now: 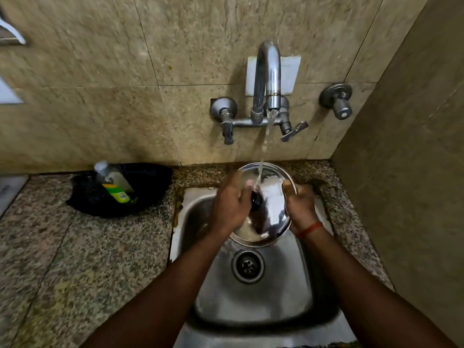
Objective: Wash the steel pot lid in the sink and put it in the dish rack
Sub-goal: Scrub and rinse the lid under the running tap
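The round steel pot lid with a black knob is held tilted over the steel sink, top side facing me. My right hand grips its right rim. My left hand lies flat on its left side beside the knob, fingers spread. Water runs from the wall tap onto the lid near the knob. No dish rack is in view.
A black bowl holding a tipped dish soap bottle sits on the granite counter left of the sink. A second wall valve is at the right. A tiled side wall stands close on the right.
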